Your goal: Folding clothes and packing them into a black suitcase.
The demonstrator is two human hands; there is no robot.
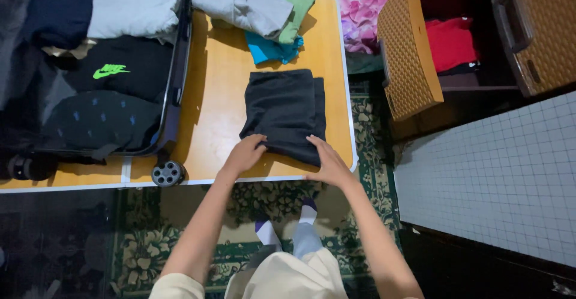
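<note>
Folding step in hand, judging by the layout: dark charcoal folded cloth garment (287,114) lying flat on the yellow wooden desk (210,101), near its front right corner. Left hand (245,153) resting on the garment's near left edge, fingers (257,140) curled together, pinching the hem. Right hand (329,162) pressed on the near right corner, fingers (316,144) extended and slightly apart, flat on the fabric. Just behind, a small pile of grey, green and teal folded clothes (264,17). To the left, an open black suitcase (114,65) packed with dark clothing, well apart from both hands. Next move likely calling for a firm grip on both near corners, lifted evenly to keep the fold from slipping.
</note>
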